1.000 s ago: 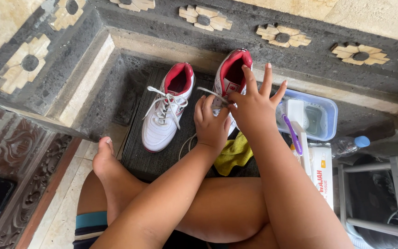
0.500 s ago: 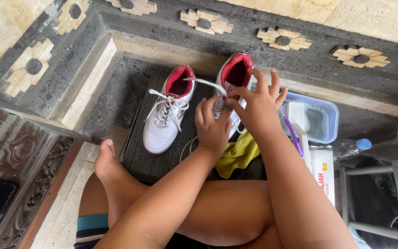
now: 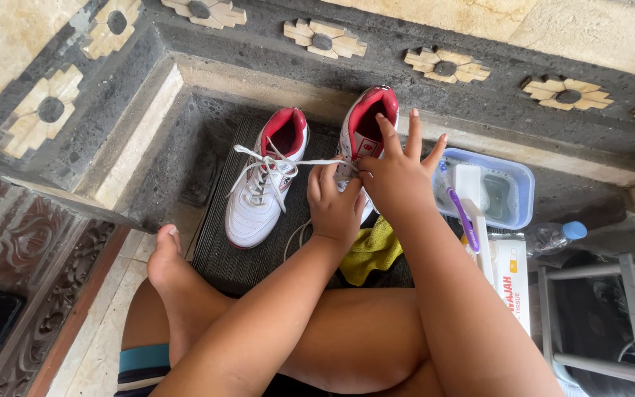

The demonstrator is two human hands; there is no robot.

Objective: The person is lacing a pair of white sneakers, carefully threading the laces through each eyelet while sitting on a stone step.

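Soft, even daylight fills the sharp frame, shadows gathering in the lower corners, with perhaps slight wide-angle bending at the edges.

Single view only, from a head-worn camera looking steeply down over the seated person's crossed legs. It faces forward toward a dark stone step with carved flower tiles along the top of frame. Range is close: both forearms rise from the bottom edge and fill the centre. A dark floor mat (image 3: 218, 257) occupies mid-frame. No second view to compare.

white-red shoe (image 3: 361, 140) upright, white lace (image 3: 310, 162) taut
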